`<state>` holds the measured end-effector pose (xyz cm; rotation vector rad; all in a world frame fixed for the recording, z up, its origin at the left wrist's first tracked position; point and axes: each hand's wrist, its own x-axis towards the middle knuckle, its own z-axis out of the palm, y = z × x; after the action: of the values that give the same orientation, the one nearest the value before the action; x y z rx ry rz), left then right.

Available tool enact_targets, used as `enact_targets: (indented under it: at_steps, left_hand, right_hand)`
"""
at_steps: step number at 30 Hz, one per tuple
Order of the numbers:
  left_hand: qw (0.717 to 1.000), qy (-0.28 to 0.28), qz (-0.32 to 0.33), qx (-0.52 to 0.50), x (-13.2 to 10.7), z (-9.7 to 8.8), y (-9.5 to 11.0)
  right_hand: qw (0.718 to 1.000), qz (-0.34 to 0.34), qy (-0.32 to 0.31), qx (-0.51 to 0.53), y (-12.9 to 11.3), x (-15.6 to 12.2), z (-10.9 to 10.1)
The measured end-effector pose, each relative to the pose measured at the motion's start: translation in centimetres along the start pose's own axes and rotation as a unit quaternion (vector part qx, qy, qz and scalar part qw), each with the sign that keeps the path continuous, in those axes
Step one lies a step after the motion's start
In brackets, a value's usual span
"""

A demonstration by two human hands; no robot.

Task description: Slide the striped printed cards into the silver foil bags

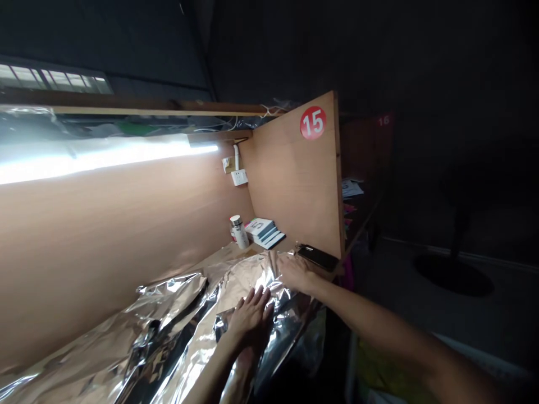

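While we flatten crinkled foil, left hand lies spread wide on it; right hand pinches foil edge beside phone.

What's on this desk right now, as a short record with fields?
Left hand: open, flat on the foil sheet
Right hand: on the foil sheet's far edge, near the phone
Foil sheet: crumpled, shiny, spread along the desk
Phone: dark, lying beside the partition
Bottle: upright, next to the books
Partition: wooden, with a red sticker numbered 15
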<state>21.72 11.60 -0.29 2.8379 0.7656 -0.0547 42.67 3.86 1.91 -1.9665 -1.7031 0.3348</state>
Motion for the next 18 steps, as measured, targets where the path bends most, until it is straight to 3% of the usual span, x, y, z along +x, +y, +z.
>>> enact_targets:
  at_steps: [2,6,10,13,14,16,18]
  left_hand:
    - [1.000,-0.003,-0.004,0.019,0.3,0.8,-0.3]
    - [0.999,-0.007,0.015,0.030,0.2,0.6,-1.5]
    - [0.998,-0.021,0.058,0.027,-2.8,0.1,-0.7]
    - [0.995,0.041,0.083,-0.037,-6.4,-0.1,1.3]
    - [0.992,0.072,0.081,-0.072,-7.5,-0.4,2.0]
    - [0.971,0.145,0.035,-0.188,-9.4,-1.3,3.3]
    - [0.928,0.211,-0.027,-0.306,-10.9,-2.5,4.5]
  right_hand:
    - [0.997,-0.059,0.001,-0.042,-0.4,-0.9,1.5]
    - [0.983,-0.112,-0.092,-0.113,0.0,-2.9,3.1]
    - [0.957,-0.211,-0.137,-0.146,0.7,-6.4,1.5]
    - [0.950,-0.254,-0.115,-0.137,0.8,-9.7,-0.7]
    - [0.960,-0.246,-0.091,-0.100,0.5,-10.6,-1.4]
    - [0.978,-0.203,0.039,0.033,-0.4,-11.6,-2.8]
    - [0.944,-0.133,0.219,0.207,-2.2,-11.7,-3.4]
